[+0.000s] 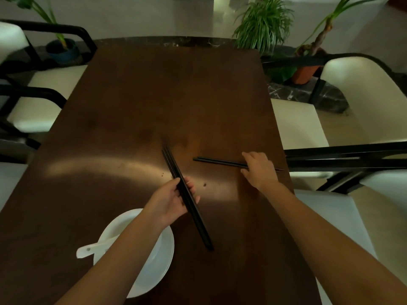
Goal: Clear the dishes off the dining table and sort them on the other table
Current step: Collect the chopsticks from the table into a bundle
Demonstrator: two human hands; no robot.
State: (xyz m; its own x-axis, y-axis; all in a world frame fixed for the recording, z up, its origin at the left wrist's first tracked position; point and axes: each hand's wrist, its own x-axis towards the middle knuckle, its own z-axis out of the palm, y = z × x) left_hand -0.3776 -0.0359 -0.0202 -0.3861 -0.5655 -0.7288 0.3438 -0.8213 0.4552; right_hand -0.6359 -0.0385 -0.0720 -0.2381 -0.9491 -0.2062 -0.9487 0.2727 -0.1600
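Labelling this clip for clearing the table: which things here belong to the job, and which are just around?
Job: chopsticks in left hand; chopsticks under right hand; white plate; white spoon; dining table.

Just around: chairs; potted plants; crumbs.

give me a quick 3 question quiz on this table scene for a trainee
1. True or false: the left hand grips a bundle of black chopsticks.
2. What is the right hand closing on? A) a white spoon B) a second pair of chopsticks lying on the table C) a cup
3. Fill in: the white spoon rests in the stacked white ____.

Key: 1 true; 2 B; 3 dishes.
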